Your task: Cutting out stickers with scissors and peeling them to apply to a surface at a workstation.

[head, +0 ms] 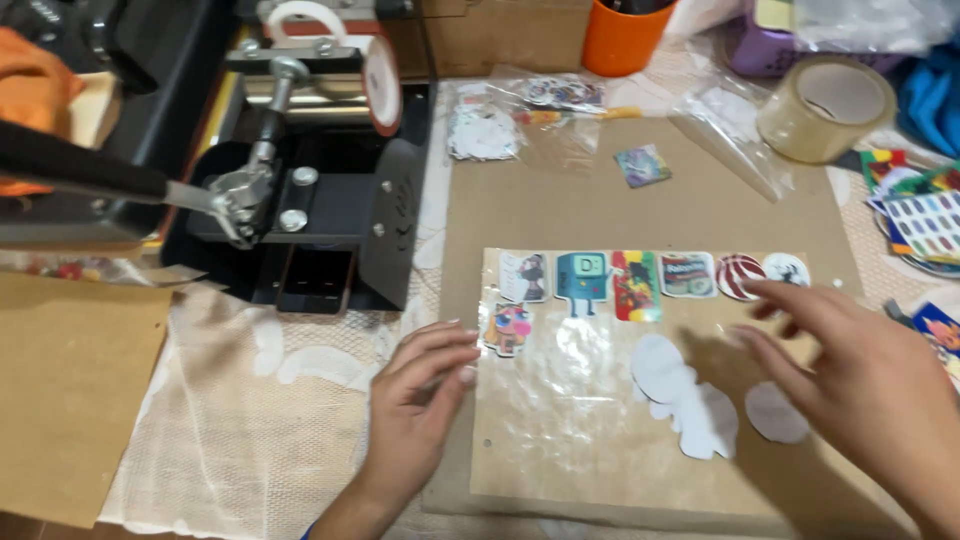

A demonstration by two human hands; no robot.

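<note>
A clear plastic sheet (570, 400) lies on a brown board (640, 210), with a row of several colourful stickers (635, 285) along its top edge. One more sticker (508, 328) sits at the sheet's left edge. My left hand (420, 395) rests there, fingertips touching the sheet's edge just beside that sticker, holding nothing. My right hand (850, 375) hovers over the sheet's right side, fingers spread, empty. White face-down cut-outs (690, 400) lie between my hands, and one more (775, 412) lies beside my right palm.
A black heat press (300, 190) with a long handle stands at the left. A roll of clear tape (825, 105), an orange cup (625, 35), bagged stickers (520, 115) and sticker sheets (925, 220) lie around the board. Brown cardboard (70, 390) covers the left.
</note>
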